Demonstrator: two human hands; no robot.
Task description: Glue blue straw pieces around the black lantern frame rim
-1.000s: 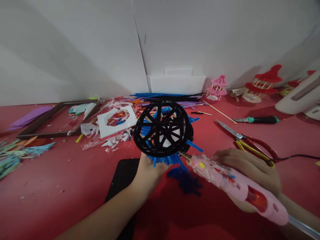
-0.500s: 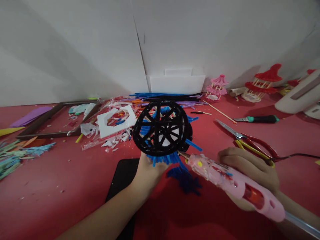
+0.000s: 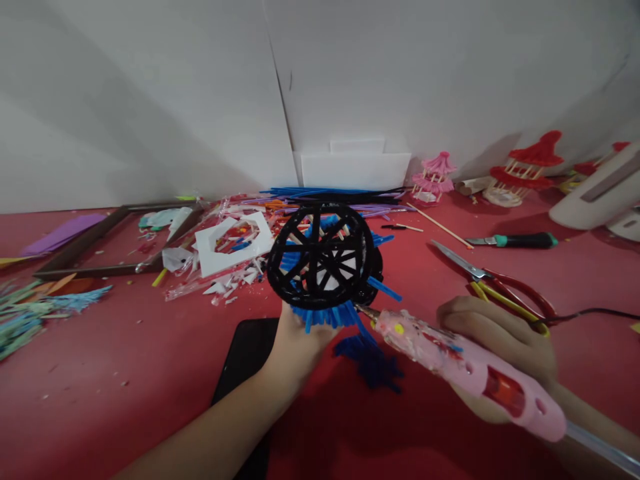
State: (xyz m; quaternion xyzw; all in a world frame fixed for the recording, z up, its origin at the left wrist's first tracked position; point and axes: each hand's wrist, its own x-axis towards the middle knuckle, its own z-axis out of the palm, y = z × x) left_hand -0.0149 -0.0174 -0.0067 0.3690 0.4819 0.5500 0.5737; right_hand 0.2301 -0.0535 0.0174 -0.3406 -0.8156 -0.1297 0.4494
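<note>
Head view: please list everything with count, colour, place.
Spoked structure: 1, black, centre
Fuzzy pieces: many, blue, around structure
Glue gun: 1, pink, right
Scissors: 1, red-yellow, right
Knife: 1, black-green, right
Tiered models: 2 clear, pink/red, back
Stems: many, mixed, back
Holed board: 1, white, left
Frame: 1, brown, left
Sheets: uncountable, purple, left
Scraps: many, mixed, left
Slab: 1, black, front
Table: 1, red, below
Wall: 1, pale, back
Left hand: 1, under structure
Right hand: 1, around glue gun
</note>
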